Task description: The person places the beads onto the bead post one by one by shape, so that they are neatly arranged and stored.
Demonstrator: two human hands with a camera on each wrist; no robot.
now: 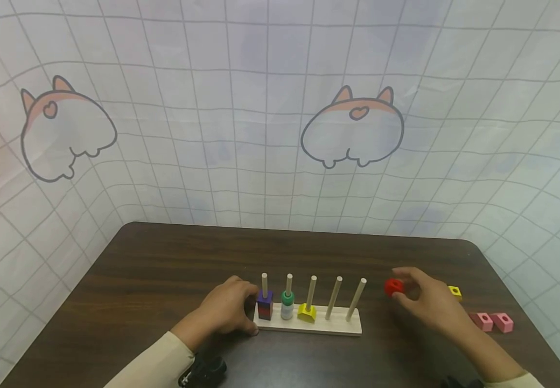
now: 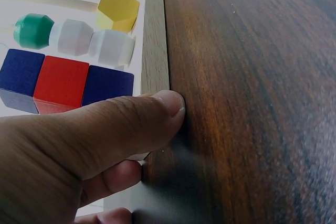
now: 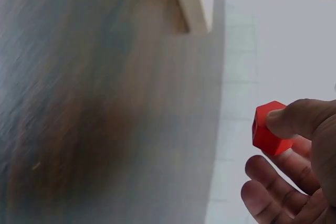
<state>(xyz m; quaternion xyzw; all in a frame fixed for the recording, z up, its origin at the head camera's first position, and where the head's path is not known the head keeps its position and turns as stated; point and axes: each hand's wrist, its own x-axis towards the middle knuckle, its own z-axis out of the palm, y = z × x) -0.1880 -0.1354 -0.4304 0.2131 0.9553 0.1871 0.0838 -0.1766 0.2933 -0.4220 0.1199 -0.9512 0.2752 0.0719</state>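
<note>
A wooden peg board [image 1: 330, 326] with several upright pegs stands on the table, and my left hand [image 1: 226, 307] grips its left end, thumb on the near edge. The leftmost peg bears a blue cube, a red cube [image 2: 62, 80] and another blue cube. Beside it, a green bead [image 2: 33, 31] tops two white beads [image 2: 111, 47]. A yellow block [image 1: 307, 314] sits on the third peg; the two right pegs are bare. Right of the board, my right hand [image 1: 430, 303] pinches a red hexagonal bead [image 3: 269, 137] between thumb and fingers, above the table.
Behind the right hand lie a yellow block [image 1: 455, 292] and two pink blocks [image 1: 503, 322], the left one partly covered by the forearm. The dark wooden table [image 1: 178, 258] ends at a hanging white gridded cloth [image 1: 270, 178].
</note>
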